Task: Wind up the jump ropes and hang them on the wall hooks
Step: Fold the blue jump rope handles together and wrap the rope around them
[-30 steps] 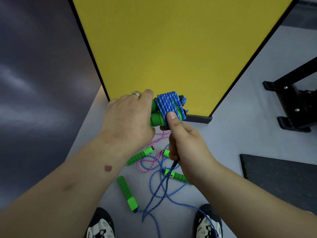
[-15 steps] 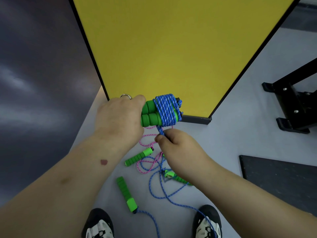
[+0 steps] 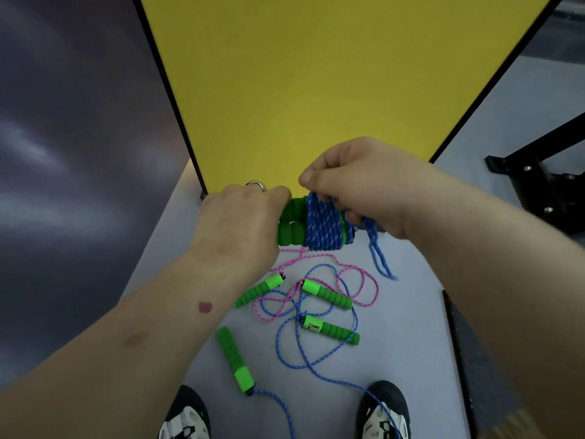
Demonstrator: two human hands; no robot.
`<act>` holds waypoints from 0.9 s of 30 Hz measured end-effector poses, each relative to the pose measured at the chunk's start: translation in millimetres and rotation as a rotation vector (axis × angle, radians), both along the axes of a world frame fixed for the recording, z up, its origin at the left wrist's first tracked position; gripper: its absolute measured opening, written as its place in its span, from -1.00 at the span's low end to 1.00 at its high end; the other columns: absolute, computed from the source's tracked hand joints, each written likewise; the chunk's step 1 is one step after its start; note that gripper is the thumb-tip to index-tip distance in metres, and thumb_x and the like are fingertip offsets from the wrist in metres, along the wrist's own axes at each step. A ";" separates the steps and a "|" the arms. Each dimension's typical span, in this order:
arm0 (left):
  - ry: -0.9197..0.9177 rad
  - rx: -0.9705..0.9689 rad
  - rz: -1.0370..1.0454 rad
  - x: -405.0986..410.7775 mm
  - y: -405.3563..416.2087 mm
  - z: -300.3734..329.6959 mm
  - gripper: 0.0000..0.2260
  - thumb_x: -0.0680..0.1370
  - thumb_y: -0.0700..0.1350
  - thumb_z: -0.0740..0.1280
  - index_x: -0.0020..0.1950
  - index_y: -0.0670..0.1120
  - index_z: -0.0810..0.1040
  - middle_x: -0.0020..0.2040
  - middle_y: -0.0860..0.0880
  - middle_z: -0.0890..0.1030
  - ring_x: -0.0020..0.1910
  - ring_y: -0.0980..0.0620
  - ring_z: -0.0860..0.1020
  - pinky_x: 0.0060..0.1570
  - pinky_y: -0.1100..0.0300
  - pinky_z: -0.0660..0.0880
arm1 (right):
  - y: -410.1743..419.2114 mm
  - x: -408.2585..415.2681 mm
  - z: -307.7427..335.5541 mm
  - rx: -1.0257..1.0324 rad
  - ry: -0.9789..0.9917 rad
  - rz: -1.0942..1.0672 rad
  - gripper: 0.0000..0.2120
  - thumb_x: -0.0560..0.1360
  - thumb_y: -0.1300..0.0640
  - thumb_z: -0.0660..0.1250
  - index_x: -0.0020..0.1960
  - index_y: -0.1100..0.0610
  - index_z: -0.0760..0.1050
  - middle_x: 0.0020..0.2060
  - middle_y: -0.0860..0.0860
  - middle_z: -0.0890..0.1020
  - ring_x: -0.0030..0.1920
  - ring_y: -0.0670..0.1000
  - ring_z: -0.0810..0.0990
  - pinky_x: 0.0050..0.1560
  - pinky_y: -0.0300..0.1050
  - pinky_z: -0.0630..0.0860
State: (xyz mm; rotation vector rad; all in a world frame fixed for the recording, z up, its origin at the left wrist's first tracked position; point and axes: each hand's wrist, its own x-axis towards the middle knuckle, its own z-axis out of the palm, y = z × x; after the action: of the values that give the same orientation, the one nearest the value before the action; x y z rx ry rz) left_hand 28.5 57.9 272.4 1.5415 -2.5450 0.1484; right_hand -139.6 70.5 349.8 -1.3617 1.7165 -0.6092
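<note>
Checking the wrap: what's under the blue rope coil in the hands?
Under the blue rope coil sit two green foam handles, side by side, gripped by the left hand. The right hand pinches the coil's top. The handles' far ends are covered by rope and fingers.

Jump ropes: three, namely one blue wound bundle (image 3: 323, 226), one loose blue rope (image 3: 311, 359), one loose pink rope (image 3: 357, 280)
Green handles: six, with two in the bundle (image 3: 291, 224) and four on the floor (image 3: 234, 356)
Hands: two, left hand (image 3: 237, 226) and right hand (image 3: 367, 182)
Shoes: two (image 3: 186, 416)
Ring: one (image 3: 255, 185)
Yellow panel: one (image 3: 316, 83)
</note>
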 end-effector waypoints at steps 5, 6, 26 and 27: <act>0.008 0.005 -0.052 -0.2 1.5 -0.7 -0.68 0.36 -0.24 0.34 -0.09 0.07 0.27 -0.29 0.05 0.31 -0.24 -0.11 0.41 -0.29 0.06 0.23 | -22.8 -12.8 1.0 0.092 -0.059 0.042 -0.88 0.55 0.23 0.35 0.02 0.23 0.64 -0.31 0.04 0.63 -0.42 -0.04 0.36 -0.45 -0.18 0.30; 0.016 0.009 -0.060 -0.2 1.5 -0.7 -0.67 0.37 -0.23 0.35 -0.10 0.07 0.26 -0.29 0.05 0.30 -0.24 -0.11 0.40 -0.29 0.06 0.22 | -26.1 -16.2 -0.6 0.079 -0.033 0.060 -0.90 0.56 0.21 0.36 0.01 0.18 0.64 -0.31 0.02 0.65 -0.41 -0.04 0.37 -0.45 -0.18 0.33; 0.164 0.008 0.055 3.3 -0.3 14.0 -0.74 0.33 -0.22 0.38 -0.05 0.00 0.43 -0.24 0.02 0.42 -0.22 -0.13 0.45 -0.35 0.06 0.35 | 22.5 -14.0 -94.4 0.129 0.081 0.111 -0.69 0.64 0.03 0.17 -0.22 0.03 0.56 -0.34 0.05 0.44 -0.35 0.04 0.37 -0.30 -0.02 0.36; 0.161 0.009 0.072 3.4 -0.7 12.3 -0.73 0.34 -0.21 0.38 -0.02 -0.01 0.44 -0.22 0.02 0.43 -0.21 -0.13 0.46 -0.34 0.06 0.35 | 28.4 -6.7 -93.4 0.102 0.083 0.119 -0.65 0.65 -0.01 0.14 -0.21 0.04 0.56 -0.35 0.05 0.44 -0.38 0.02 0.38 -0.30 -0.04 0.36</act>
State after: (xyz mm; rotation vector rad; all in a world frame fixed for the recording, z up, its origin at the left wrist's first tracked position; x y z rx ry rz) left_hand 31.9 57.2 284.7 1.5813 -2.3714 0.0211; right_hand -146.3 99.0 256.5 -1.4219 1.6946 -0.3983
